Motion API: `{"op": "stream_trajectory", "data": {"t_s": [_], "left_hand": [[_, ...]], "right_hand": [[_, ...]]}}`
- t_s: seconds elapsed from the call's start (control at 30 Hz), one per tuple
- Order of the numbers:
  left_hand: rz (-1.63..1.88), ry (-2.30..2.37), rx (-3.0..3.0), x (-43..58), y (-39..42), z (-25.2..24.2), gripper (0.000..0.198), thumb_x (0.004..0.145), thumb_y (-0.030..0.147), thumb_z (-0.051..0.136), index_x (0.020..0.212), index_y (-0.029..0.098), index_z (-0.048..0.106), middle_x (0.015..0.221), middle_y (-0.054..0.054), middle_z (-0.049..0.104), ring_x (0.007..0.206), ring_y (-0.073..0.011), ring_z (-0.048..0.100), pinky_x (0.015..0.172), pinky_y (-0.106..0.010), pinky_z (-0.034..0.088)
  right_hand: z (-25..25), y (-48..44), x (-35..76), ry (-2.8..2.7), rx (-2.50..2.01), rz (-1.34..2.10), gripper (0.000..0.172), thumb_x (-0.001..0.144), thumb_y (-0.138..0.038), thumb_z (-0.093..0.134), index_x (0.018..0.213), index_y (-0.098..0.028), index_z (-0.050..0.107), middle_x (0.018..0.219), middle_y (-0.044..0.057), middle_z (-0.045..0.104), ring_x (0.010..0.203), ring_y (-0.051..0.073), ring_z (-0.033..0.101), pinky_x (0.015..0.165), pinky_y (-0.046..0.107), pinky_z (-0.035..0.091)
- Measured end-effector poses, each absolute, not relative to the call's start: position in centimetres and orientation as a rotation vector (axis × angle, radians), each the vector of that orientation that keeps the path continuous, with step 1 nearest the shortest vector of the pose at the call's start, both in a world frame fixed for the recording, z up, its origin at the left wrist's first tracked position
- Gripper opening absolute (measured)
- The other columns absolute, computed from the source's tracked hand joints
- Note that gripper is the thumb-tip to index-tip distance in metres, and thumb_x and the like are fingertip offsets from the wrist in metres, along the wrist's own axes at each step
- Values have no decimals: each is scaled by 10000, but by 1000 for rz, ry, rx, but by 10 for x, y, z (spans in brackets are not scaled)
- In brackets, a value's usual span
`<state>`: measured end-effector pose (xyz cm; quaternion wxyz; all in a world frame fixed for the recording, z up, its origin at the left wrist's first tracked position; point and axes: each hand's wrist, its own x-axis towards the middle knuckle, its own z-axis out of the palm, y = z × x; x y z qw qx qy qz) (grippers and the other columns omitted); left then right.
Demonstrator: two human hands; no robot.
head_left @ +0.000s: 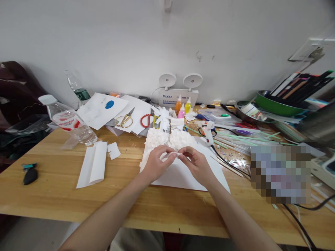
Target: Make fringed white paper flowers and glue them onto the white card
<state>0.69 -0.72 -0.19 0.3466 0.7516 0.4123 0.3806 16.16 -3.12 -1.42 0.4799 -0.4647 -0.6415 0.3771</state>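
Observation:
A small strip of white paper is pinched between the fingertips of both my hands. My left hand grips its left end, and my right hand closes on the right end. Below them lies a white sheet on the wooden table. Crumpled white paper bits cover the sheet's far and left parts, just beyond my fingers. To the left, a folded white paper lies beside a small cut piece of paper.
A full water bottle leans at the left. Gold-handled scissors, red-handled pliers and small paint bottles are at the back. A hot glue gun trails its cord to the right. A green bowl of pens stands far right.

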Motion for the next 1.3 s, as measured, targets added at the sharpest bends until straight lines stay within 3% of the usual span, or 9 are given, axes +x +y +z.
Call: {"op": "stream_trajectory", "data": {"t_s": [0.53,1.3], "left_hand": [[1028,1039,1894,7,-7,-4,84,762,222,496,767,173,564,767,-9,599,742,-123,541,696,-233,414],[1058,958,2049,6,-8,-6,152,779,170,469,891,179,571,860,-24,626,792,-119,572,730,-234,445]], "right_hand": [[-14,-34,161,-1584,-1110,950,109,788,-304,526,792,-200,561,752,23,570,718,157,524,697,300,436],[-16,-32,161,-1537,-1217,804,157,749,-318,580,842,-192,562,770,21,598,679,145,541,658,274,451]]}}
